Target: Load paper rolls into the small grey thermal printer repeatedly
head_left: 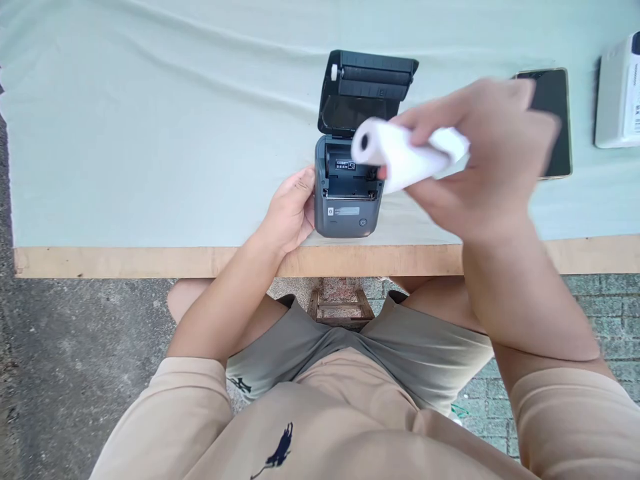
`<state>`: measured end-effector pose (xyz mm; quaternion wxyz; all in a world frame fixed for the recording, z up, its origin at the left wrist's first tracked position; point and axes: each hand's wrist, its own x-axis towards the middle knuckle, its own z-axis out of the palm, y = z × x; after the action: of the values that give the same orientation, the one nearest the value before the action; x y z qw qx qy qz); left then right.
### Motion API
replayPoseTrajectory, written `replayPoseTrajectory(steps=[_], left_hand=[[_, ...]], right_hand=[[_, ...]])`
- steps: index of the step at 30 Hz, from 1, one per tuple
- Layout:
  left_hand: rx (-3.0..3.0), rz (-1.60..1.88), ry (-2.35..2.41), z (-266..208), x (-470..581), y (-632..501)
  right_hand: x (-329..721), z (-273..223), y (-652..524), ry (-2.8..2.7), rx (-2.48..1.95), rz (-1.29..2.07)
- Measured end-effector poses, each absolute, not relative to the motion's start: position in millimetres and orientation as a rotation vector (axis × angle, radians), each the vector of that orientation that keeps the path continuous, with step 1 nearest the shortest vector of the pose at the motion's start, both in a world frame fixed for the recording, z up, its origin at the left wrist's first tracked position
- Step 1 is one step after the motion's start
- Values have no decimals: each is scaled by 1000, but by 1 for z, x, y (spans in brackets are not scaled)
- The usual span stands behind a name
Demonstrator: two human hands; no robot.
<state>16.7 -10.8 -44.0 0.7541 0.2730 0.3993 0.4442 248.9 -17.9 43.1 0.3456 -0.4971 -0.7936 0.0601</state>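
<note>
A dark grey portable label printer [345, 221] sits near the table's front edge, its lid [367, 70] tipped back and its paper bay exposed. My left hand [293, 207] steadies the printer from its left side, with the thumb against the casing. Above the bay's right side, my right hand [493, 157] grips a white paper roll [400, 157] between thumb and fingers. The roll is tilted, and the dark hole of its core faces left. Motion blurs the right hand, and it covers part of the lid's lower right and the bay's right edge.
A dark-screened smartphone [555, 127] lies to the right, partly behind my right hand. Farther right stands a white box-shaped device [617, 93], cut off by the frame. Pale green cloth [150, 133] covers the table, whose wooden front edge [125, 262] is bare.
</note>
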Motion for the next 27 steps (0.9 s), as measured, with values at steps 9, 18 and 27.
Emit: replayPoseTrajectory(steps=[9,18,27], left_hand=[[593,952,862,-38,17,-11],[609,938,832,-38,17,-11],[586,932,885,-36,18,-12]], right_hand=[[224,14,-12,-2343,-1479,74],[213,18,-12,-2365,-1623,91],[224,9,-9,-2341,-1379,35]])
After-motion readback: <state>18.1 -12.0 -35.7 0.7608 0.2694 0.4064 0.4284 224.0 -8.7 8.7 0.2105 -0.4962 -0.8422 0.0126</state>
